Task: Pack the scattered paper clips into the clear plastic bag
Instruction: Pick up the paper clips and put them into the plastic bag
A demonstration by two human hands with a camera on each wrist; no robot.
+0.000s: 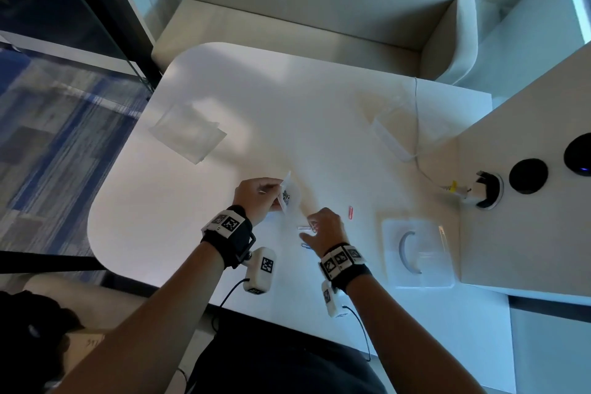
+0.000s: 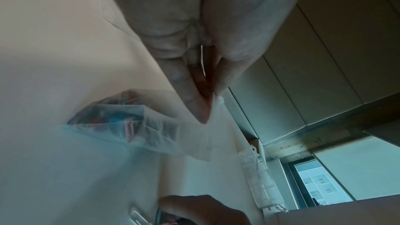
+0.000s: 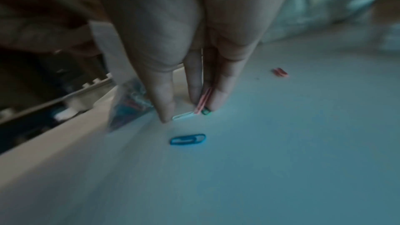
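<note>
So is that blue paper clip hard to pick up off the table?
Probably a bit fiddly: the small blue wire paper clip lies flat on the smooth white table, so it may slide. It looks light and stiff, unlikely to roll.

Head view bright and wide-angle warped at its edges; both wrist views dim, bluish, motion-blurred.

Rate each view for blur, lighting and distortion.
Head view: mostly sharp, wide-angle bending at the edges, soft glare on the white table. Left wrist view: dim, bluish; the clear plastic bag is smeared. Right wrist view: dark, motion-blurred, yet the blue paper clip reads clearly.
</note>
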